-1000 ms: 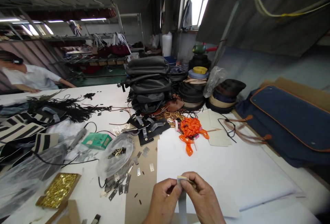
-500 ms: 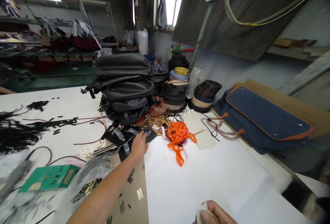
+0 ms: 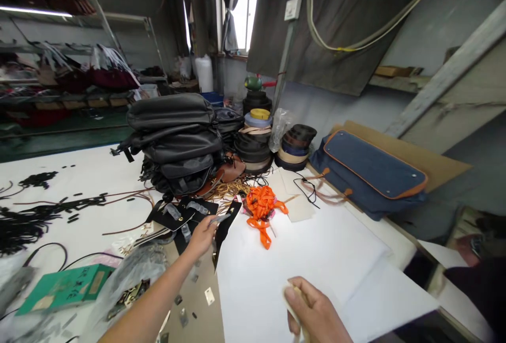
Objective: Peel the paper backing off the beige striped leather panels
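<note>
**Left hand lifts a black leather piece; right hand keeps a pale strip at the near edge**

At the tabletop's left edge lies a green box [image 3: 65, 286], with a clear plastic bag [image 3: 134, 274] of metal fittings just beside it, toward the near edge. Loose black cords [image 3: 23, 224] spread along the far left side.

The left hand [image 3: 202, 235] reaches out over the middle of the table, its fingers pinched on a black leather piece [image 3: 224, 225] that hangs tilted, its lower end above a brown card sheet [image 3: 197, 311]. More black pieces with small metal clasps [image 3: 174, 215] lie flat just behind the hand. Beyond them, toward the far edge, stands a stack of black bags [image 3: 177, 140].

Right of the lifted piece, an orange ribbon bundle [image 3: 261, 206] sits on the white sheet [image 3: 316, 248]. Rolls of webbing [image 3: 255, 140] are piled at the far edge.

At the near edge, the right hand [image 3: 316, 311] is closed around a pale strip [image 3: 293, 306], thumb pressed on top of it.

A navy bag with orange piping [image 3: 369, 172] lies along the right edge.
</note>
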The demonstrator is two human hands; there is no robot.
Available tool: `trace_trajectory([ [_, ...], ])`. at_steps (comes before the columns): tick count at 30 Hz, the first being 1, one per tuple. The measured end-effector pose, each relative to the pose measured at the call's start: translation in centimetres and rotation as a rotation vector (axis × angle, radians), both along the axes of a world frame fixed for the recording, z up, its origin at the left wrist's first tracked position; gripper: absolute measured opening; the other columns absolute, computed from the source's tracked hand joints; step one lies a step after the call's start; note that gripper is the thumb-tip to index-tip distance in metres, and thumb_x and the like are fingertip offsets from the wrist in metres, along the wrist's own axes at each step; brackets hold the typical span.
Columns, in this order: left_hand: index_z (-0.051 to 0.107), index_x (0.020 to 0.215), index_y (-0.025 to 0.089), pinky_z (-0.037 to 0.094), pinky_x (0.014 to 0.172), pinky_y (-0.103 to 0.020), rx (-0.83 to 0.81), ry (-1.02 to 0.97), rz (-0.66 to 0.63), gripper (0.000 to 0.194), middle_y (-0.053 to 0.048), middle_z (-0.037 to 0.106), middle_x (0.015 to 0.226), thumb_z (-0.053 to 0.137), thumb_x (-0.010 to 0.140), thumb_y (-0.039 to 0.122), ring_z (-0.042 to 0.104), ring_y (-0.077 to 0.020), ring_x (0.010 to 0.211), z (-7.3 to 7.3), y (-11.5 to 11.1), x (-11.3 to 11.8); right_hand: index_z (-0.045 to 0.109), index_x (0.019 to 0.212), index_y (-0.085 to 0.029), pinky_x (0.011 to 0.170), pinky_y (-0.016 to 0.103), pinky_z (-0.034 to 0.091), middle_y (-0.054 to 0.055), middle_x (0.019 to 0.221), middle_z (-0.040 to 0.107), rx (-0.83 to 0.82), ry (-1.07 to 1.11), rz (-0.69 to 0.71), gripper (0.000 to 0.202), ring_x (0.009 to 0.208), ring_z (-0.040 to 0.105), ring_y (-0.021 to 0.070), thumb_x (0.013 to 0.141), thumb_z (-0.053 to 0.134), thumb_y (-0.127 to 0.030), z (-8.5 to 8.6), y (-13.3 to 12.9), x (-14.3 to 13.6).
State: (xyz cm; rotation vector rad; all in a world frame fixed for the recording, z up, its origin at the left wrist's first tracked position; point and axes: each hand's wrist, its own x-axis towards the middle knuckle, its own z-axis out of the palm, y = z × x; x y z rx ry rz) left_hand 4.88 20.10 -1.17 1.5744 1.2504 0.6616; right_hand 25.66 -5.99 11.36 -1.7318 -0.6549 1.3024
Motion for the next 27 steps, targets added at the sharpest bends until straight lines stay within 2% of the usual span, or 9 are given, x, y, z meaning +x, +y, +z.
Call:
trace_trajectory([
  [4, 0.065, 0.13, 0.02, 0.058, 0.074, -0.035, -0.182, -0.199, 0.009, 0.054, -0.009, 0.077, 0.102, 0.051, 0.093, 0.057, 0.074, -0.0247, 0.087, 4.4, -10.3, -0.9, 0.058, 0.082, -0.022, 0.051, 0.024, 0.041, -0.001, 0.068, 0.059, 0.171, -0.039, 0.077, 0.052, 0.056, 0.051, 0.0138, 0.084, 0.063, -0.073, 1.3, 1.3, 0.1],
  [6, 0.067, 0.128, 0.021, 0.058, 0.074, -0.034, -0.359, -0.417, 0.09, 0.059, -0.007, 0.079, 0.096, 0.065, 0.084, 0.06, 0.074, -0.0242, 0.08, 6.2, -15.7, -0.7, 0.061, 0.078, -0.02, 0.06, 0.026, 0.048, 0.008, 0.1, 0.069, 0.288, -0.037, 0.102, 0.05, 0.078, 0.063, 0.0187, 0.082, 0.069, -0.07, 1.4, 1.6, -0.1],
  [8, 0.071, 0.123, 0.02, 0.058, 0.074, -0.035, -0.533, -0.625, 0.211, 0.064, -0.006, 0.079, 0.089, 0.079, 0.072, 0.059, 0.074, -0.0251, 0.076, 7.5, -20.4, 0.1, 0.063, 0.076, -0.019, 0.068, 0.027, 0.05, 0.011, 0.127, 0.063, 0.37, -0.006, 0.133, 0.049, 0.096, 0.064, 0.0211, 0.083, 0.071, -0.066, 1.3, 1.3, -0.5],
  [9, 0.072, 0.12, 0.019, 0.058, 0.074, -0.036, -0.59, -0.693, 0.263, 0.066, -0.007, 0.079, 0.086, 0.083, 0.067, 0.057, 0.074, -0.026, 0.075, 8.1, -22.4, 0.5, 0.063, 0.076, -0.018, 0.066, 0.026, 0.049, 0.011, 0.125, 0.064, 0.37, 0.032, 0.165, 0.049, 0.092, 0.064, 0.0195, 0.083, 0.071, -0.066, 1.2, 0.9, -0.7],
  [12, 0.074, 0.114, 0.016, 0.059, 0.075, -0.039, -0.632, -0.723, 0.342, 0.068, -0.008, 0.078, 0.081, 0.085, 0.062, 0.058, 0.075, -0.0294, 0.077, 9.3, -26.9, 1.5, 0.061, 0.082, -0.019, 0.05, 0.022, 0.035, 0.002, 0.083, 0.066, 0.282, 0.165, 0.274, 0.049, 0.059, 0.051, 0.0113, 0.084, 0.07, -0.067, 1.1, -0.8, -1.0],
  [16, 0.076, 0.111, 0.014, 0.059, 0.083, -0.043, -0.533, -0.736, 0.416, 0.068, -0.01, 0.079, 0.087, 0.073, 0.071, 0.069, 0.075, -0.0333, 0.091, 11.0, -30.2, 1.4, 0.06, 0.084, -0.02, 0.047, 0.023, 0.031, -0.004, 0.065, 0.057, 0.264, 0.178, 0.341, 0.048, 0.052, 0.045, 0.011, 0.084, 0.069, -0.066, 2.0, -3.2, -1.1],
  [19, 0.073, 0.12, 0.015, 0.057, 0.089, -0.041, -0.3, -0.7, 0.331, 0.065, -0.011, 0.08, 0.105, 0.071, 0.08, 0.066, 0.073, -0.0325, 0.1, 12.7, -31.2, 1.0, 0.059, 0.082, -0.021, 0.049, 0.025, 0.033, -0.005, 0.062, 0.056, 0.279, 0.133, 0.388, 0.044, 0.05, 0.045, 0.0115, 0.086, 0.068, -0.064, 2.8, -4.7, -1.0],
  [23, 0.075, 0.115, 0.015, 0.058, 0.078, -0.035, -0.176, -0.439, 0.246, 0.054, -0.01, 0.08, 0.099, 0.08, 0.078, 0.054, 0.073, -0.0281, 0.087, 14.6, -32.1, 1.3, 0.058, 0.08, -0.021, 0.053, 0.026, 0.036, -0.005, 0.06, 0.052, 0.351, 0.104, 0.417, 0.04, 0.052, 0.045, 0.0123, 0.088, 0.066, -0.06, 2.9, -6.3, -0.6],
  [27, 0.076, 0.108, 0.015, 0.056, 0.078, -0.031, -0.11, -0.381, 0.214, 0.044, -0.007, 0.08, 0.096, 0.075, 0.084, 0.052, 0.073, -0.0255, 0.088, 15.5, -33.6, 2.1, 0.059, 0.079, -0.019, 0.062, 0.025, 0.042, -0.002, 0.072, 0.059, 0.445, 0.034, 0.452, 0.04, 0.067, 0.054, 0.0148, 0.089, 0.067, -0.057, 2.6, -7.6, 0.0],
])
